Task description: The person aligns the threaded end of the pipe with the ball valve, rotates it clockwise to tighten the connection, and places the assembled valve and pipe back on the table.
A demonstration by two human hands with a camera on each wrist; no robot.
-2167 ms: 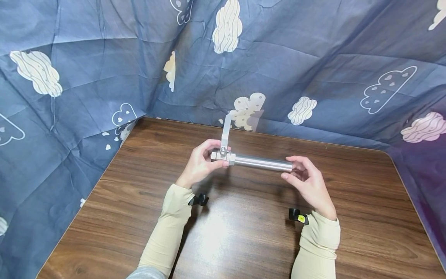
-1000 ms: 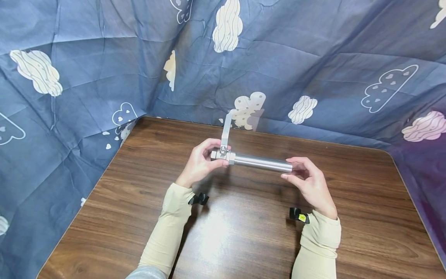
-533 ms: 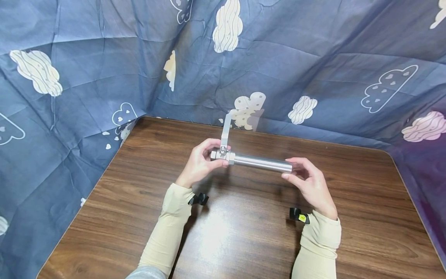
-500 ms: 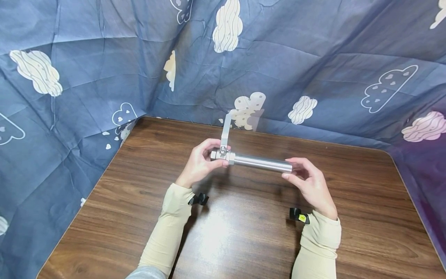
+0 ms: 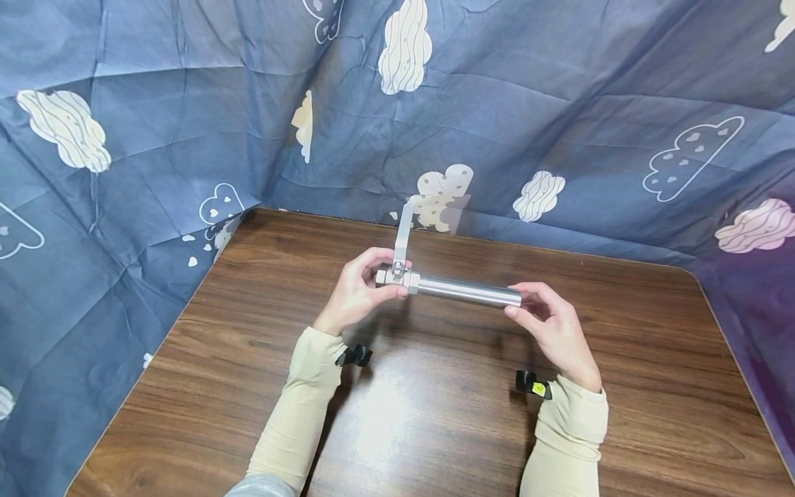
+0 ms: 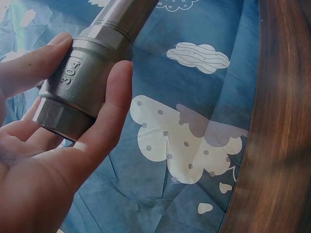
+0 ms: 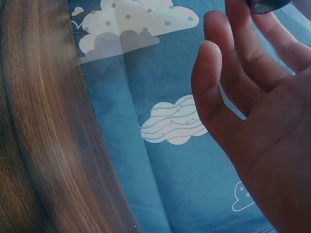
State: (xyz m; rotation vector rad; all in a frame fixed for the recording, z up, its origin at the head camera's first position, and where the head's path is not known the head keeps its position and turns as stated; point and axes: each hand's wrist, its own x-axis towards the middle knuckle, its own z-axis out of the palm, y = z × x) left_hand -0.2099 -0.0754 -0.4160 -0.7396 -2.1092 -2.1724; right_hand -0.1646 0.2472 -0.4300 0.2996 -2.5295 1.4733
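Held above the table is a silver ball valve point(image 5: 399, 277) joined to a straight, shiny steel pipe point(image 5: 468, 290). My left hand point(image 5: 352, 295) grips the valve body between thumb and fingers. The valve's flat lever handle point(image 5: 403, 231) points up and away, crosswise to the pipe. In the left wrist view, the raised number 304 shows on the valve point(image 6: 77, 80). At the pipe's far right end, my right hand point(image 5: 559, 335) pinches it with thumb below and fingers above. Only the pipe's dark open end point(image 7: 268, 5) shows at the top of the right wrist view.
Below lies a brown wood-grain table point(image 5: 459, 421) with a bright glare patch. A blue cloth point(image 5: 484, 124) printed with clouds hangs behind and at both sides. Dark wrist-mounted cameras, one by the left wrist point(image 5: 355, 355) and one by the right point(image 5: 526, 380), stick out inward.
The right thumb and fingers have shifted very slightly along the pipe's end. Valve, pipe and left hand stay almost in the same place.
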